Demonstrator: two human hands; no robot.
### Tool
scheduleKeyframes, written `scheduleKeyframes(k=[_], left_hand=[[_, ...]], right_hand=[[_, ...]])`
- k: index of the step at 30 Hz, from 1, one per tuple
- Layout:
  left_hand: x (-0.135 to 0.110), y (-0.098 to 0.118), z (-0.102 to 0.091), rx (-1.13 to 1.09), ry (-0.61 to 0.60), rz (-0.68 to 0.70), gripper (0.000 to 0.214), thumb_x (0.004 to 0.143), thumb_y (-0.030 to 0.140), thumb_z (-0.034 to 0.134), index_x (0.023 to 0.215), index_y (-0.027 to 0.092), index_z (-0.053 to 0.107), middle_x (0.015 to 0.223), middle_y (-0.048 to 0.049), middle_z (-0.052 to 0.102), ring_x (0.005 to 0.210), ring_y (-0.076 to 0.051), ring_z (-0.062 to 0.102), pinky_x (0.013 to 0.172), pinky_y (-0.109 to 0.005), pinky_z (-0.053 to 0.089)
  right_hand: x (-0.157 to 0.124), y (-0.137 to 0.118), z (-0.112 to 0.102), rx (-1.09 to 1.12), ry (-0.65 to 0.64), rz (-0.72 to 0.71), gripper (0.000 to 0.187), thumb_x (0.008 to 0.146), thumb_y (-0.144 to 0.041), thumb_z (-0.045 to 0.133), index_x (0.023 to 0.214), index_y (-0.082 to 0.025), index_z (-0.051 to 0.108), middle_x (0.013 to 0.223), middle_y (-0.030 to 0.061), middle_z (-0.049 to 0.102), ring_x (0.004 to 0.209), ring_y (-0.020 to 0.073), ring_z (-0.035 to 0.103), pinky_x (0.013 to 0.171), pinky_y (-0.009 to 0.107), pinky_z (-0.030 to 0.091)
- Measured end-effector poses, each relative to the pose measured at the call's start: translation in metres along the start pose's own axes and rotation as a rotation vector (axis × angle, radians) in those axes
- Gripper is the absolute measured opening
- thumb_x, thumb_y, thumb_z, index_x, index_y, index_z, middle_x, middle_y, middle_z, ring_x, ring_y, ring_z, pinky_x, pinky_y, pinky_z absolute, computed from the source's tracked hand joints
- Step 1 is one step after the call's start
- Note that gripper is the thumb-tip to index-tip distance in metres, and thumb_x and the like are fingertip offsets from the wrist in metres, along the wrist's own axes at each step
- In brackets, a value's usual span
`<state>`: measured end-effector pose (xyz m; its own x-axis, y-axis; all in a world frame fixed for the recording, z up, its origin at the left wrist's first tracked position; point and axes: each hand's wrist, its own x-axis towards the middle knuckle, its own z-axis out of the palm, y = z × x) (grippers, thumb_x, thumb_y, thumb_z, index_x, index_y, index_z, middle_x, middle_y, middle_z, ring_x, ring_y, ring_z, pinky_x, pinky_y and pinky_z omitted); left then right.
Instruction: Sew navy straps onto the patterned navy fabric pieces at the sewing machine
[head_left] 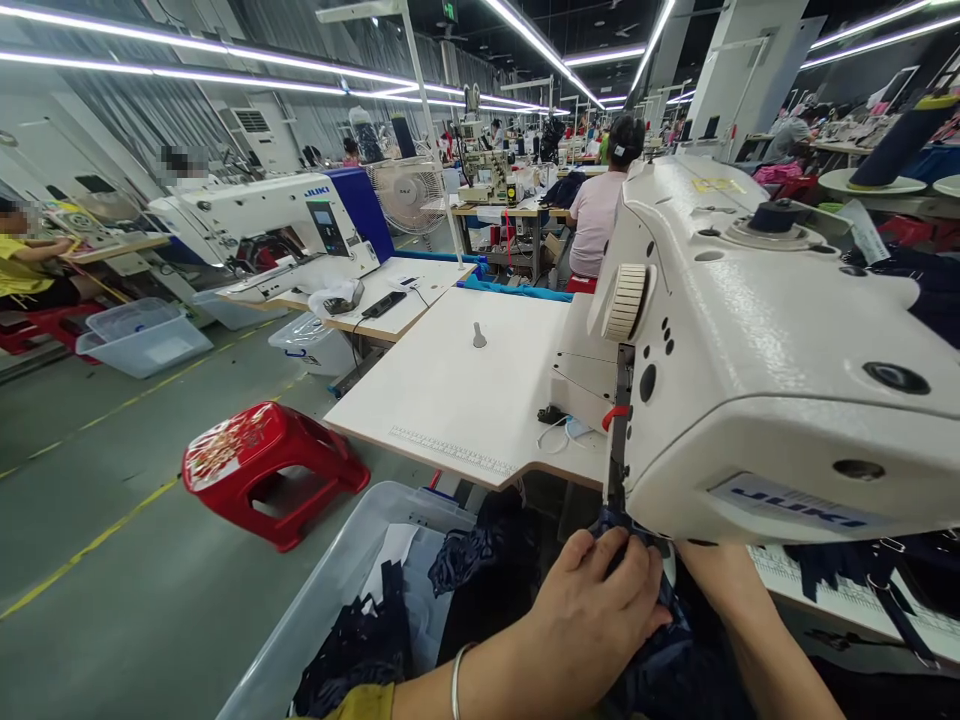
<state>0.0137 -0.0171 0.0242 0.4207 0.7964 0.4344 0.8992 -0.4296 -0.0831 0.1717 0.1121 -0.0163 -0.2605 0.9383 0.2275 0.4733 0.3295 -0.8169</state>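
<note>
Dark navy fabric (pixel 660 665) lies bunched beneath the head of the white enamelled sewing machine (pixel 750 380), where the left hand (pixel 592 610) pinches it with curled fingers (pixel 637 572) at the machine's front end. The right hand (pixel 709 565) reaches under the machine head and is mostly hidden, so its grip cannot be told. The step looks like seating the piece for stitching; the next move calls for a flat, aligned edge and fingertips kept off the stitching line.

The sewing machine (pixel 750 350) is finished in smooth, glossy cream paint over metal. The surface (pixel 465 390) is faced with matt white laminate. The dark cloth (pixel 487 565) is seen soft and creased. The bin (pixel 330 600) is moulded in translucent plastic, the stool (pixel 270 470) in glossy red plastic.
</note>
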Motion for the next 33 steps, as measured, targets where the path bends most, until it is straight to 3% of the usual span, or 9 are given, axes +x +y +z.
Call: scheduleKeyframes(k=[6,13,21,28,33], left_hand=[[-0.001,0.002,0.005,0.007,0.026,-0.026,0.037,0.102,0.037,0.041,0.131,0.018,0.055,0.131,-0.0033,0.057,0.120,-0.020,0.049,0.097,-0.036,0.033],[0.004,0.002,0.008,0.027,0.025,-0.026,0.041,0.103,0.040,0.039,0.133,0.018,0.053,0.136,-0.0022,0.053,0.121,-0.020,0.047,0.098,-0.036,0.032],[0.005,0.004,0.007,0.028,0.007,-0.030,0.041,0.103,0.039,0.037,0.134,0.018,0.053,0.139,-0.0014,0.052,0.121,-0.020,0.046,0.098,-0.036,0.030],[0.005,0.003,0.007,0.026,-0.003,-0.039,0.041,0.103,0.040,0.036,0.134,0.018,0.053,0.142,-0.0014,0.050,0.123,-0.020,0.044,0.100,-0.035,0.030],[0.005,0.003,0.008,0.007,0.066,-0.068,0.040,0.102,0.041,0.038,0.130,0.018,0.056,0.134,-0.0005,0.056,0.118,-0.019,0.048,0.098,-0.034,0.031]], right_hand=[[-0.003,0.007,0.004,-0.036,0.032,-0.058,0.025,0.073,-0.047,0.057,0.081,-0.028,0.071,0.084,0.0088,0.075,0.104,0.0374,0.062,0.084,0.048,0.052],[0.001,0.016,0.011,-0.119,0.097,-0.170,0.032,0.078,-0.048,0.049,0.060,-0.027,0.064,0.068,0.0093,0.073,0.091,0.0352,0.067,0.080,0.049,0.053],[0.000,0.018,0.010,-0.211,0.157,-0.236,0.024,0.073,-0.033,0.045,0.050,-0.028,0.051,0.053,0.0102,0.065,0.090,0.0367,0.066,0.076,0.050,0.054],[-0.003,0.024,0.011,-0.209,0.107,-0.195,0.021,0.074,-0.031,0.050,0.054,-0.026,0.056,0.058,0.0131,0.066,0.094,0.0392,0.065,0.075,0.052,0.055],[-0.001,0.019,0.008,-0.180,0.043,-0.162,0.021,0.076,-0.039,0.056,0.061,-0.026,0.063,0.064,0.0117,0.070,0.090,0.0378,0.066,0.075,0.051,0.055]])
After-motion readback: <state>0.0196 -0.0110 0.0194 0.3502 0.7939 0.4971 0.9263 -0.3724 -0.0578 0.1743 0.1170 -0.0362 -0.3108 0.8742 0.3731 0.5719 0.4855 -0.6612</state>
